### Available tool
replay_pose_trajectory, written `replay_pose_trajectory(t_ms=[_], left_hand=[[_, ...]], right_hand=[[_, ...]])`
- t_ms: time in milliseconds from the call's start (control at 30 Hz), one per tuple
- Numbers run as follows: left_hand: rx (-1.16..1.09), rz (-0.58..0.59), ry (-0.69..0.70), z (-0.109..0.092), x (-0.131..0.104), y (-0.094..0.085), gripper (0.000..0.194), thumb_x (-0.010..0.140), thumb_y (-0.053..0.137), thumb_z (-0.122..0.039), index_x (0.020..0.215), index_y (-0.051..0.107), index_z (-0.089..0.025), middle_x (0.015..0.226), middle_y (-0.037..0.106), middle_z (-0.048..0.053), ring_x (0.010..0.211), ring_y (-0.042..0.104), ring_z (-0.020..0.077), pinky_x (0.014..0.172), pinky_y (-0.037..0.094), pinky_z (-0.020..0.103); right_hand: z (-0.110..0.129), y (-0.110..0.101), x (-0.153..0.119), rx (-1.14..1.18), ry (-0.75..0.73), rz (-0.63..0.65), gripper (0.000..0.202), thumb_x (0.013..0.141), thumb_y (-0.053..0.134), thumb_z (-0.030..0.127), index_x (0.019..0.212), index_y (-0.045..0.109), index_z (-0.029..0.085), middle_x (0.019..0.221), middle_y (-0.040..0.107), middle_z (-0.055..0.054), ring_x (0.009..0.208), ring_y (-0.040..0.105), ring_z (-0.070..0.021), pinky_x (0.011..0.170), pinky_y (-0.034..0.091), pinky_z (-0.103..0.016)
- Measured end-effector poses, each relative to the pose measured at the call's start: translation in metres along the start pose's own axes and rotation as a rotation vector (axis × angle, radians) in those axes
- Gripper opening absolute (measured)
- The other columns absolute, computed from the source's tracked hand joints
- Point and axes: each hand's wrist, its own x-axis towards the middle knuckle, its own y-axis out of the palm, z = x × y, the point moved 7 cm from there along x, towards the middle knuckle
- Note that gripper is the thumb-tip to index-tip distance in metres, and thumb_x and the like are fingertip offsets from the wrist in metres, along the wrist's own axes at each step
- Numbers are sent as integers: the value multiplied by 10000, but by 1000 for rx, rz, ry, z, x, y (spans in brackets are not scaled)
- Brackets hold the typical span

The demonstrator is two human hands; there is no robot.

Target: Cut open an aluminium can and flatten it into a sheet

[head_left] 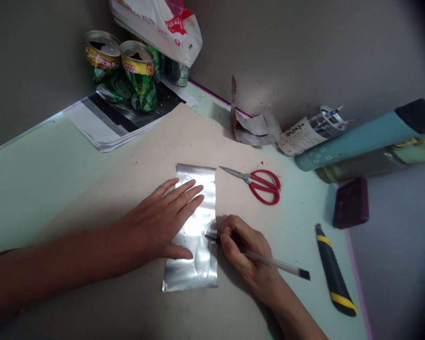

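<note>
A shiny rectangular metal sheet (191, 276) lies lengthwise on a beige paper (141, 189) on the table. My left hand (166, 219) rests flat across its left half, fingers and thumb spread. My right hand (246, 250) grips a clear pen (278, 265) with a black cap end, just off the sheet's right edge. The pen's dark tip is at the metal surface; whether it touches, I cannot tell. Red-handled scissors (265, 185) lie to the right of the sheet, blades pointing left toward its top corner.
Crumpled green cans (141, 85) stand on printed papers (106, 134) at the back left, below a white plastic bag (156, 26). Along the right are a pen holder (301, 137), a teal bottle (354, 139), a dark box (351, 203) and a black-and-yellow utility knife (335, 271).
</note>
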Motion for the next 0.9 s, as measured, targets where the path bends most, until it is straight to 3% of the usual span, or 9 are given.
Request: replay_pose_trajectory(t_ms=[433, 900], left_hand=[[-39, -7, -25, 0, 1, 0, 959, 791, 681, -688, 1471, 373, -86, 1598, 325, 219, 1515, 224, 342, 1231, 120, 509], [-14, -31, -28, -2, 2, 0, 980, 758, 720, -680, 1454, 397, -71, 1588, 342, 226, 1508, 242, 348, 1226, 140, 518]], right_hand=[[0, -1, 1, 5, -14, 23, 203, 980, 467, 256, 783, 435, 222, 720, 453, 26, 629, 384, -130, 560, 330, -259], [4, 0, 2, -67, -48, -138, 183, 936, 486, 202, 760, 442, 225, 674, 451, 43, 570, 400, -111, 521, 342, -243]])
